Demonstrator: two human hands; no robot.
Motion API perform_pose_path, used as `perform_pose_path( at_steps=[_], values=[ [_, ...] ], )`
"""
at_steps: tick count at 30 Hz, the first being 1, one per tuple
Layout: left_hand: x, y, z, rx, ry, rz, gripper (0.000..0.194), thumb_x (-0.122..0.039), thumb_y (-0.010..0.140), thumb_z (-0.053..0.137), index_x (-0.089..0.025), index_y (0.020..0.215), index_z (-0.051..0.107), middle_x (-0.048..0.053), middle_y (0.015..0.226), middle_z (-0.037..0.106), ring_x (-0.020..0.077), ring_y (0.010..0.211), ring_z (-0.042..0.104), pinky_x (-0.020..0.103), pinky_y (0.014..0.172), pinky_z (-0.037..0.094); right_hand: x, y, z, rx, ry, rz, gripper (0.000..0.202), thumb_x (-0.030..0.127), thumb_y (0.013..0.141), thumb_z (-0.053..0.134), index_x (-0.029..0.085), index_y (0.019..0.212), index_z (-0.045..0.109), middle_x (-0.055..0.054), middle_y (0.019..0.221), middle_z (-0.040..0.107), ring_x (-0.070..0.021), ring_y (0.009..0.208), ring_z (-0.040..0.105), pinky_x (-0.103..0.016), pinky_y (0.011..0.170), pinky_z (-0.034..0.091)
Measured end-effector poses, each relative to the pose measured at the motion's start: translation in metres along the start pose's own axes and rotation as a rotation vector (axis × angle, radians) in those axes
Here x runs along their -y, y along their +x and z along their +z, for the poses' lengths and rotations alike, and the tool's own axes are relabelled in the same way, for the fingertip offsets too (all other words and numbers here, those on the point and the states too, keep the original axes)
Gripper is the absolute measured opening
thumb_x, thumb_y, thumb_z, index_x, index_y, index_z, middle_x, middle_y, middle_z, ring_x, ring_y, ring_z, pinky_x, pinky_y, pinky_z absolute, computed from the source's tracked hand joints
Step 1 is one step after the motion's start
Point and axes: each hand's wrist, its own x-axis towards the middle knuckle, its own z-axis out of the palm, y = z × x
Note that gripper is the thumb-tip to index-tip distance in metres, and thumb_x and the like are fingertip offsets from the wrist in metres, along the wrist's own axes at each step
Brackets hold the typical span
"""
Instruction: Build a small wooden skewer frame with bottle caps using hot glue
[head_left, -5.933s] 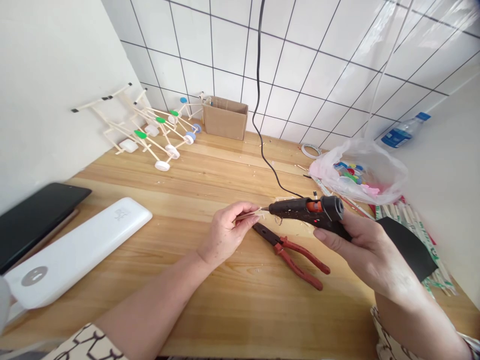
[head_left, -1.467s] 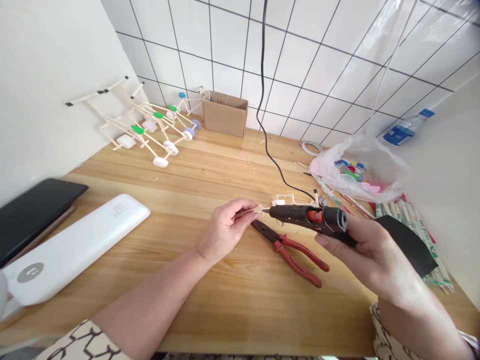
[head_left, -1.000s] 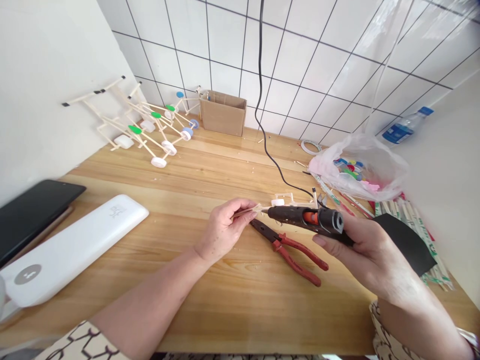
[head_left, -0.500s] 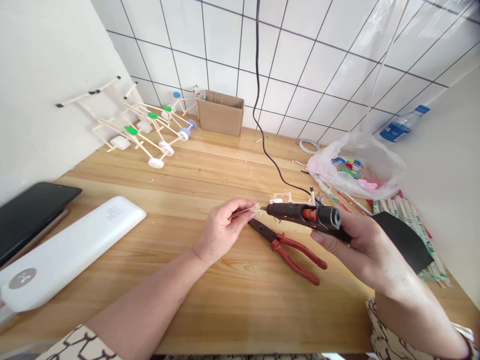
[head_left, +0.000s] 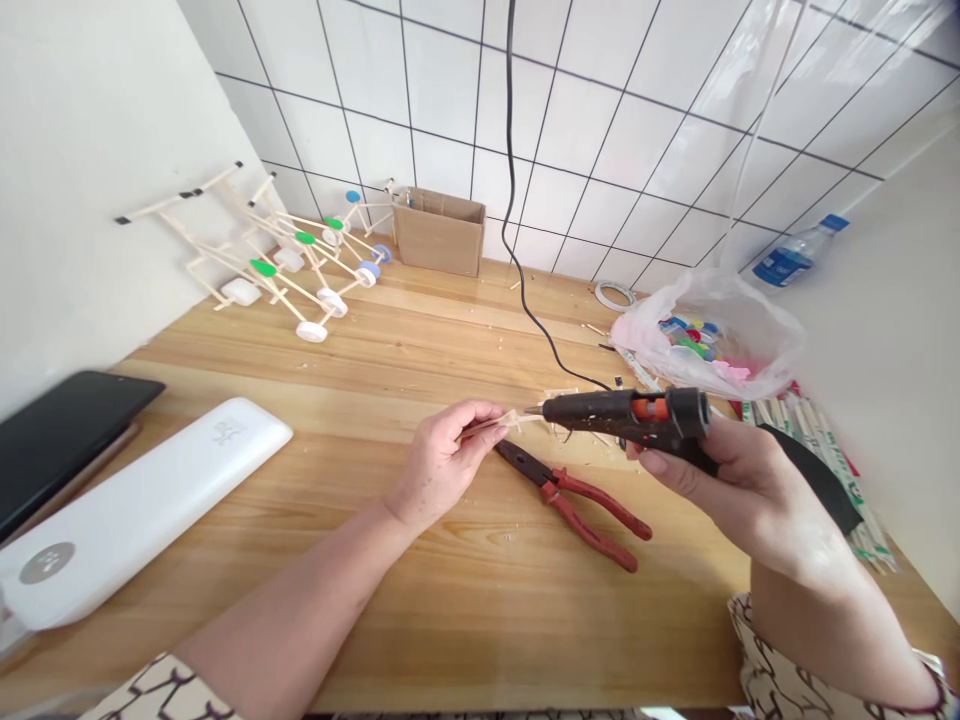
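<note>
Left hand [head_left: 435, 465] pinches thin wooden sticks [head_left: 480, 429]. Right hand [head_left: 742, 485] is closed around black glue gun [head_left: 615, 412]; hands are apart from each other. Nozzle [head_left: 533, 411] points toward stick ends, near left hand. Red-handled pliers [head_left: 574, 500] lie on tabletop [head_left: 480, 620], between hands. Farther than left hand, to left: wheeled stick models [head_left: 300, 265]. Farther than right hand: plastic bag [head_left: 652, 335] with colourful pieces [head_left: 697, 342].
</note>
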Motion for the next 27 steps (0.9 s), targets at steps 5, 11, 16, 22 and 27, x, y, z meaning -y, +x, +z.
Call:
perform_pose_path(
  at_steps=[5, 11, 16, 22, 27],
  values=[
    [0.002, 0.0, 0.0, 0.002, -0.003, 0.019, 0.013, -0.028, 0.081, 0.062, -0.016, 0.085, 0.065, 0.004, 0.086, 0.072, 0.0156, 0.076, 0.068, 0.023, 0.071, 0.056, -0.013, 0.009, -0.008, -0.055, 0.175, 0.1, 0.019, 0.041, 0.079, 0.064, 0.022, 0.079, 0.067, 0.001, 0.065, 0.059, -0.0137, 0.058, 0.051, -0.024, 0.051, 0.042],
    [0.001, 0.001, 0.0, 0.02, 0.003, 0.031, 0.011, -0.027, 0.082, 0.061, -0.017, 0.085, 0.064, 0.004, 0.085, 0.072, 0.0148, 0.077, 0.067, 0.023, 0.071, 0.056, -0.029, 0.031, -0.021, -0.113, 0.497, 0.173, 0.028, 0.044, 0.078, 0.064, 0.017, 0.077, 0.059, 0.001, 0.055, 0.051, -0.0111, 0.051, 0.044, -0.024, 0.043, 0.035],
    [0.0, 0.001, 0.001, 0.014, -0.032, 0.044, 0.011, -0.027, 0.081, 0.061, -0.017, 0.085, 0.064, 0.004, 0.085, 0.072, 0.015, 0.078, 0.068, 0.023, 0.073, 0.056, -0.051, 0.063, -0.026, -0.073, 0.673, 0.254, 0.033, 0.043, 0.077, 0.064, 0.016, 0.097, 0.061, -0.008, 0.088, 0.065, -0.0126, 0.062, 0.055, -0.025, 0.054, 0.047],
    [0.001, 0.002, 0.001, -0.004, -0.027, 0.062, 0.009, -0.024, 0.08, 0.062, -0.017, 0.084, 0.065, 0.004, 0.083, 0.072, 0.0148, 0.076, 0.068, 0.023, 0.071, 0.056, -0.095, 0.119, -0.008, -0.166, 0.583, 0.372, 0.036, 0.047, 0.065, 0.074, 0.016, 0.073, 0.057, 0.001, 0.06, 0.055, -0.0095, 0.052, 0.051, -0.023, 0.049, 0.045],
    [-0.001, 0.002, 0.001, -0.009, -0.019, 0.06, 0.008, -0.021, 0.08, 0.062, -0.016, 0.084, 0.065, 0.004, 0.082, 0.073, 0.0143, 0.075, 0.069, 0.022, 0.07, 0.056, -0.111, 0.157, 0.019, -0.182, 0.407, 0.451, 0.027, 0.036, 0.07, 0.073, 0.015, 0.071, 0.057, 0.004, 0.055, 0.052, -0.0074, 0.046, 0.045, -0.021, 0.043, 0.038]
  ],
)
